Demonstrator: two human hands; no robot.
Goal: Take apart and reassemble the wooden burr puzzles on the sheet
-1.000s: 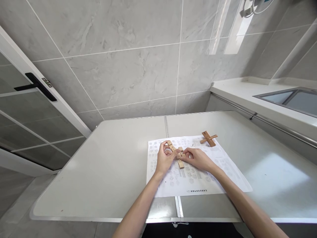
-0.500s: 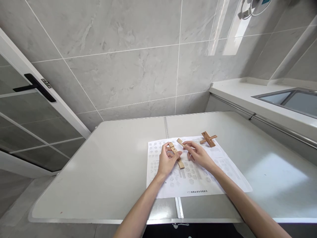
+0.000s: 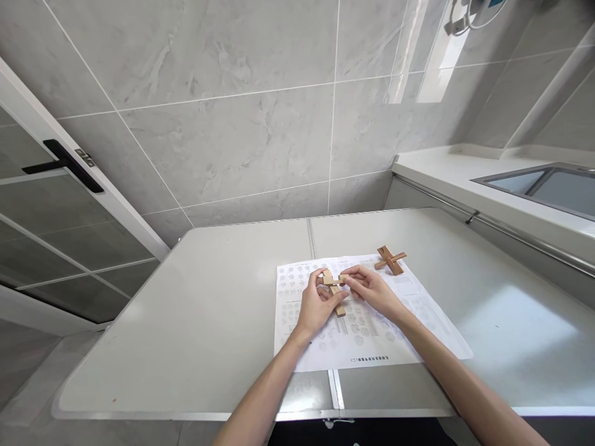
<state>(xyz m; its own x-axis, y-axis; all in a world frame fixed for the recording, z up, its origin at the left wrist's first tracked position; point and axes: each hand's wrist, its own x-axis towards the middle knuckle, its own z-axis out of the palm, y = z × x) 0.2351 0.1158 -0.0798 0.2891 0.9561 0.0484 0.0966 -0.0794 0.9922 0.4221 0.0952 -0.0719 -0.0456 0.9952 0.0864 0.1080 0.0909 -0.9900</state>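
My left hand point(image 3: 318, 303) grips a light notched wooden stick point(image 3: 340, 308), with the thumb along its near side. A second light wooden piece point(image 3: 329, 278) lies crosswise against the stick's upper part, and my right hand point(image 3: 367, 288) pinches its right end. The two pieces touch and form a cross shape; how they fit at the joint is partly covered by my fingers. Beneath both hands lies a printed paper sheet point(image 3: 325, 356) with rows of small diagrams. On the sheet's far right corner sits a darker brown wooden cross-shaped assembly point(image 3: 390, 260), apart from my hands.
The pale table point(image 3: 186, 322) has a seam down its middle and a near edge close to my body. A tiled wall point(image 3: 242, 142) rises behind it. To the right runs a metal rail point(image 3: 511, 229) under a white counter point(image 3: 432, 166); a door handle point(image 3: 69, 164) is at left.
My right hand has brought its wooden piece left and turned it, from beside the stick to lying across it. My left hand keeps hold of the stick. The brown assembly stays put.
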